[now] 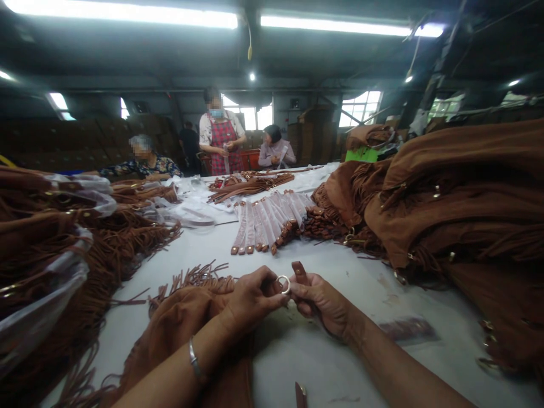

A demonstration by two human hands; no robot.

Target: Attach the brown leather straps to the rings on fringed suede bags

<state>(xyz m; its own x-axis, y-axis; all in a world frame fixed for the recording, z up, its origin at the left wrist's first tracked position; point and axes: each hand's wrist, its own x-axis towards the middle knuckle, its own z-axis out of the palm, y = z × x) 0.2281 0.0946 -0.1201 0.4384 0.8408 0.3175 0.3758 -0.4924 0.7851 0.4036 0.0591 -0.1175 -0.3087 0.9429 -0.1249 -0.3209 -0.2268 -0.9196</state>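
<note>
My left hand is closed in a pinch on a small metal ring. The ring belongs to a brown fringed suede bag that lies under my left forearm. My right hand is closed round a brown leather strap, whose tab end sticks up beside the ring. Both hands meet over the white table, fingers touching at the ring. A silver bangle sits on my left wrist.
Stacks of brown fringed bags rise at the right and, partly in clear plastic, at the left. A row of wrapped straps lies mid-table. Another strap end lies near the table's front edge. Three people work at the far end.
</note>
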